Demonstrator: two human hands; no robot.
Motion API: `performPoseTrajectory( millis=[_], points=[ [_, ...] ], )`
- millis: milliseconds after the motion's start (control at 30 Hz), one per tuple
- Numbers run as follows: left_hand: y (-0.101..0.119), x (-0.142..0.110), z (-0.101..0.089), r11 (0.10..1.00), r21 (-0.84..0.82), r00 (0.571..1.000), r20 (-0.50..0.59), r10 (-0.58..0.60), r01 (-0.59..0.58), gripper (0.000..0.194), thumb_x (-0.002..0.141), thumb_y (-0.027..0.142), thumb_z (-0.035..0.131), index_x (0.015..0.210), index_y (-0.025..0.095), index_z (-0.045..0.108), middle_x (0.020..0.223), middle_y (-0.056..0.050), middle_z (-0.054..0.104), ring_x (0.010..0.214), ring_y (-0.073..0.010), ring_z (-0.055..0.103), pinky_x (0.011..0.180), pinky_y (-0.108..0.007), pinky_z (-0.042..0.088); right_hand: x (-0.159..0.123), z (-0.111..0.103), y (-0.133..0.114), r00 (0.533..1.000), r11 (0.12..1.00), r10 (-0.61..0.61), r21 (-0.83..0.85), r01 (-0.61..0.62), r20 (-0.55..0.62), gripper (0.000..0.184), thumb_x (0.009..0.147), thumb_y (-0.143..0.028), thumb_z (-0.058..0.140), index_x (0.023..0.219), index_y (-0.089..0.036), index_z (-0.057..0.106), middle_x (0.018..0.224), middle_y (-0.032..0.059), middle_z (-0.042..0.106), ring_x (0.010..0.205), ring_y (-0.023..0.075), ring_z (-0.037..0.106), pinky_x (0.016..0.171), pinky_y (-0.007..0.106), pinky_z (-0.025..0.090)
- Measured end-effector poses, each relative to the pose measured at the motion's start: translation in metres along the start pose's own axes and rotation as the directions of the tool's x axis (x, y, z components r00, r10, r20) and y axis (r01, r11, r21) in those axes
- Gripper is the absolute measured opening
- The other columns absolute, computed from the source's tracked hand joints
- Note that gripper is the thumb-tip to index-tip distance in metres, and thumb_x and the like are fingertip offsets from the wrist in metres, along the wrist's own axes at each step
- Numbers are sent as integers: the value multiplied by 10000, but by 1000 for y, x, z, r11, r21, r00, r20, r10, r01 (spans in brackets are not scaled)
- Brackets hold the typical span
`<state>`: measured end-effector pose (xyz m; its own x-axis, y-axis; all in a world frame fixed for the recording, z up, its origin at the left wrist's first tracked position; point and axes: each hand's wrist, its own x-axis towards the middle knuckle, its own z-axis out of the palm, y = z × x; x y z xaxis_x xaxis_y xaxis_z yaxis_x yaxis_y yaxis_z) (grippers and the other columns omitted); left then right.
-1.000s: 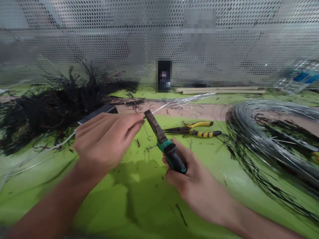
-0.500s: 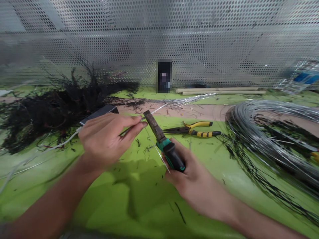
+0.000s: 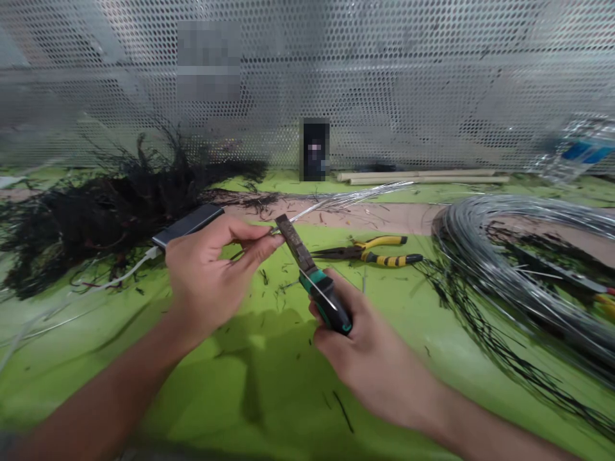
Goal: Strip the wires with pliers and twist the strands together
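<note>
R hand [image 3: 369, 349] grip closed round teal-black pliers [image 3: 305, 256], head angled up-left, prob. to clamp work. L hand [image 3: 206, 269] grip pinches thin stem [image 3: 275, 228] at plier head, apparently in line w/ silver wires [image 3: 355, 194], prob. steadying it. 1 pr needle-nose pliers [image 3: 358, 251] on desk [image 3: 202, 390], near R.

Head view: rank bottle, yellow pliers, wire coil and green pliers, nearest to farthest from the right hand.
1. Green pliers: held in the right hand.
2. Yellow pliers: just beyond.
3. Wire coil: off to the right.
4. Bottle: back right.
</note>
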<state>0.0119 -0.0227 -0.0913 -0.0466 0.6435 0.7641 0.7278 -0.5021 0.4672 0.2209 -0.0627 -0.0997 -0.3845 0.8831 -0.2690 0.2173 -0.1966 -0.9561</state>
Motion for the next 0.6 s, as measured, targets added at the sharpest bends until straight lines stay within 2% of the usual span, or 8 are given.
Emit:
performPoseTrajectory(
  millis=[200,300,433,533,600],
  points=[
    [1,2,1,982,-139,989,85,-120,131,175,939,455,799,876,297,759,832,41,781,767,-161,737,733,-320,593,3,1,-2,1000,1000,-7,4,7,5,297,820,-156,608,1088,-245,516,760,-57,461,600,116,410,564,258,370],
    [8,7,1,943,-259,973,145,-178,211,162,927,379,805,823,267,752,777,29,765,716,-157,734,703,-293,607,3,1,-1,1000,1000,-28,3,28,-4,242,826,-148,594,1025,-247,496,782,-61,450,593,101,385,556,253,356],
    [14,14,0,835,-406,923,266,-279,370,159,891,366,830,796,254,768,739,12,755,665,-154,725,648,-266,603,2,0,0,1000,1000,-22,18,22,16,250,835,-154,589,1044,-253,494,797,-64,438,583,98,374,527,250,340],
    [13,18,-3,781,-424,880,343,-329,458,256,853,432,858,705,248,759,665,-6,723,609,-156,683,554,-262,549,1,0,-1,999,1000,-23,3,23,26,225,834,-147,576,1006,-258,481,781,-70,424,583,100,369,526,249,336],
    [10,21,-6,733,-421,833,411,-370,534,318,835,454,857,634,242,733,605,-13,688,570,-162,661,500,-267,503,2,0,-1,1000,1000,-23,-18,23,21,210,828,-140,567,974,-257,472,772,-71,421,587,99,369,540,251,342]
  ],
)
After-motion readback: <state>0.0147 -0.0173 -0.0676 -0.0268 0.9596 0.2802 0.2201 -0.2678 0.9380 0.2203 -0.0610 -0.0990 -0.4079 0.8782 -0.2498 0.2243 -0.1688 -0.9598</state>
